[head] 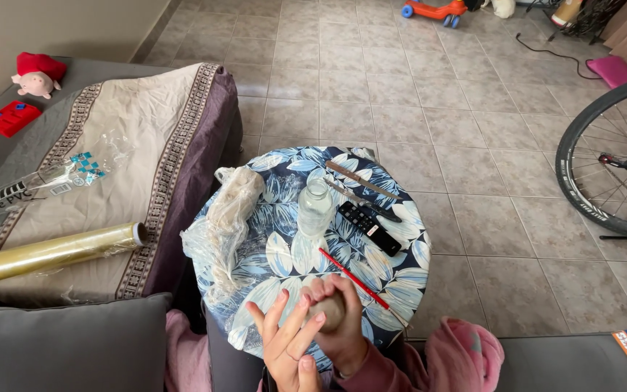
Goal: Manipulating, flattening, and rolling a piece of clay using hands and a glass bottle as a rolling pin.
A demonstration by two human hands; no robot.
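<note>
Clay (330,311), a small round grey-brown lump, sits between your two hands at the near edge of the round table (277,254) with the blue leaf cloth. Your right hand (342,327) is curled around the lump and holds it from the side. Your left hand (288,341) is flat against it, with the fingers spread wide and pointing up. So your hands are pressed together on the lump.

Just past your hands, a thin red stick (353,278) lies slanted on the table. Farther back, near the middle of the table, stands a clear glass jar (315,207). To the right of the jar lies a black remote (369,227). Behind the remote lie two knives (361,187). On the left side of the table rests a long wrapped lump in a clear plastic bag (226,218).

Left of the table, on the cloth-covered couch, lies a roll of clear wrap (52,252). Far right of the table you can see a bike wheel (607,160) on the tiled floor.
</note>
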